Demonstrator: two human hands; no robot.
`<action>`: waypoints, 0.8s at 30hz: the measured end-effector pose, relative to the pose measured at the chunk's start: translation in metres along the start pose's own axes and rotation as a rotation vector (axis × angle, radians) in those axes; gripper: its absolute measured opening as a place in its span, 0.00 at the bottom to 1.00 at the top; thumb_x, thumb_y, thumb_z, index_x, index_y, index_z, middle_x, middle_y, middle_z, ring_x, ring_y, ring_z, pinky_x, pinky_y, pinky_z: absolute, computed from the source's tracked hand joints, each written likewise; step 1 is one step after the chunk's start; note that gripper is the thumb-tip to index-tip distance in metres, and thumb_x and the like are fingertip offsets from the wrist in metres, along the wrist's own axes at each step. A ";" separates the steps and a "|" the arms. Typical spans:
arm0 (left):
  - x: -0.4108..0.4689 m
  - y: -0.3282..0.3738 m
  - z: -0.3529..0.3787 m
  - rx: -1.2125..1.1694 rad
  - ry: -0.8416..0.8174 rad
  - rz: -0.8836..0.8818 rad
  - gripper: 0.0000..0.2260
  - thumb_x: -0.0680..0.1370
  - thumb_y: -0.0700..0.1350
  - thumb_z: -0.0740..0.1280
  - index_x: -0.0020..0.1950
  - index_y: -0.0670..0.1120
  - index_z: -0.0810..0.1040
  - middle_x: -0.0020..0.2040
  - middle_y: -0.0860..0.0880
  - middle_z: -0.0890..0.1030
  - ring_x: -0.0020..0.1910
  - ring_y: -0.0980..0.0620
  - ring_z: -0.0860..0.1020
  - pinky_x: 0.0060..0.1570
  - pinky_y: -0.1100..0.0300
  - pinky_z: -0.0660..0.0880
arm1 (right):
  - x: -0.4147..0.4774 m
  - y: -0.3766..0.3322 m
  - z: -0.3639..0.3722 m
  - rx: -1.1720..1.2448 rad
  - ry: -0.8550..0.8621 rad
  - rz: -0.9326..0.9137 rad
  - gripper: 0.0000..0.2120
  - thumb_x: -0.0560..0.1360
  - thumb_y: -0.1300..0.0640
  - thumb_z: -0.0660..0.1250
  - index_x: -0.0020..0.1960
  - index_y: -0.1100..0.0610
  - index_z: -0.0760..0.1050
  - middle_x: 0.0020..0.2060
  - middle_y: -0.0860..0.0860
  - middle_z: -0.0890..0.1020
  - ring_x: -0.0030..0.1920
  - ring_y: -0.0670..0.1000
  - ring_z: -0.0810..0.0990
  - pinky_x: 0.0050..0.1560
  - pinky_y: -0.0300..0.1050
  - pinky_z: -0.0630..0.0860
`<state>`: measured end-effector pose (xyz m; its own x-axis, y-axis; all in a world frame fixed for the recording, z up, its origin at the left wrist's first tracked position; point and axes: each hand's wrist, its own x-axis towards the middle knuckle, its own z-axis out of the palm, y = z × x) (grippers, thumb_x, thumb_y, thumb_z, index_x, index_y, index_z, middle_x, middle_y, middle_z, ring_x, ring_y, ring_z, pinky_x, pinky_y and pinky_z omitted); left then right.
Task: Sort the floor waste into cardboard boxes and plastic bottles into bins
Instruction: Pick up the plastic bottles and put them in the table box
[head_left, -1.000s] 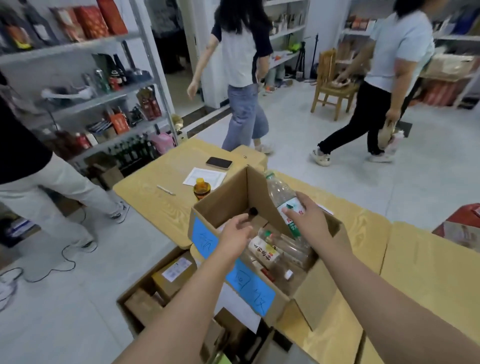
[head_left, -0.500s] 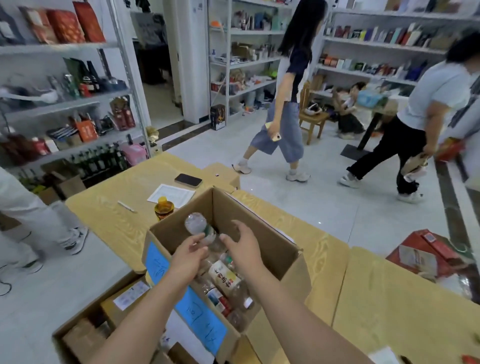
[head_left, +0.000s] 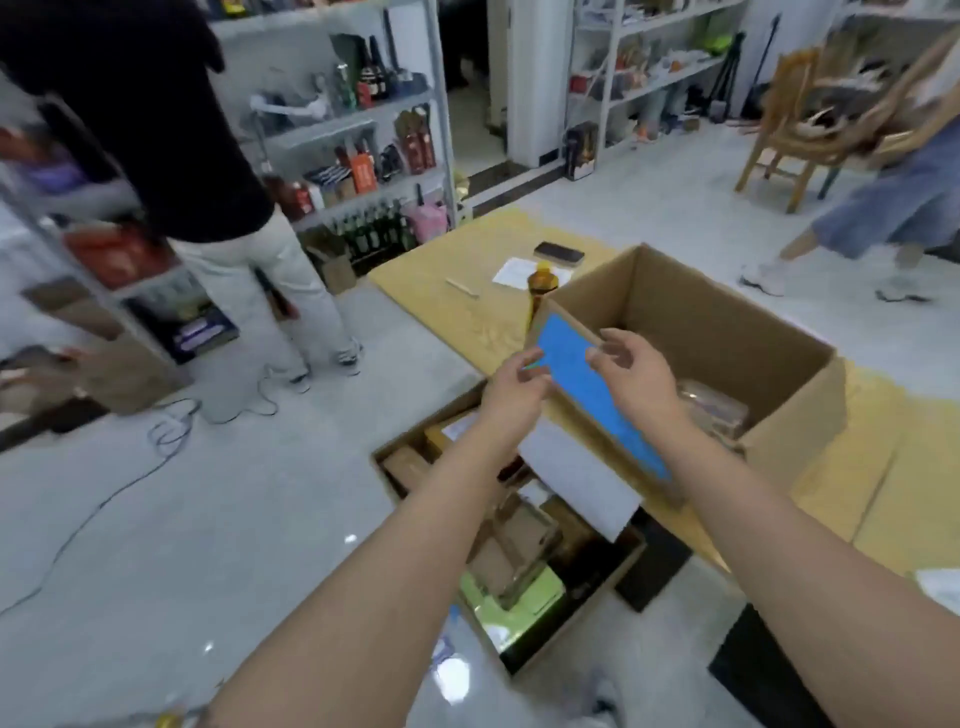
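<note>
L hand, R hand empty; 2 boxes: table box, floor box.

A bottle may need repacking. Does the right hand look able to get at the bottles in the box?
Probably yes: the right hand is empty at the near rim of the open box, and nothing covers the bottles inside.

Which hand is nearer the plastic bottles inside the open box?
Right. The right hand hovers at the box rim, by the bottles; the left hand is outside the corner.
</note>
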<state>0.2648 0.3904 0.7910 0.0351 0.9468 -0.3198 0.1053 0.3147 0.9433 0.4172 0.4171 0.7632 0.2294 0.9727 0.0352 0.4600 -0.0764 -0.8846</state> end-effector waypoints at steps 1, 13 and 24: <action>-0.014 -0.011 -0.028 -0.019 0.038 -0.009 0.18 0.80 0.38 0.61 0.70 0.47 0.70 0.61 0.46 0.77 0.52 0.50 0.78 0.47 0.59 0.74 | -0.017 -0.008 0.026 0.015 -0.056 -0.018 0.19 0.78 0.53 0.68 0.67 0.57 0.74 0.56 0.52 0.80 0.57 0.52 0.79 0.60 0.47 0.74; -0.199 -0.182 -0.320 -0.207 0.656 -0.210 0.18 0.79 0.39 0.62 0.69 0.46 0.71 0.50 0.50 0.78 0.48 0.51 0.76 0.44 0.62 0.71 | -0.219 -0.069 0.316 0.024 -0.821 -0.074 0.19 0.77 0.53 0.69 0.67 0.58 0.74 0.55 0.54 0.80 0.56 0.52 0.79 0.60 0.50 0.76; -0.348 -0.249 -0.394 -0.366 1.110 -0.341 0.17 0.79 0.41 0.61 0.69 0.48 0.71 0.55 0.49 0.78 0.52 0.51 0.78 0.48 0.61 0.73 | -0.336 -0.104 0.438 0.022 -1.252 -0.127 0.19 0.77 0.52 0.70 0.66 0.55 0.74 0.52 0.51 0.80 0.57 0.54 0.79 0.62 0.58 0.76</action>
<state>-0.1656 0.0094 0.7023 -0.8277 0.2985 -0.4752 -0.3491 0.3892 0.8524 -0.0834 0.1941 0.6403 -0.7901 0.5145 -0.3332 0.4020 0.0245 -0.9153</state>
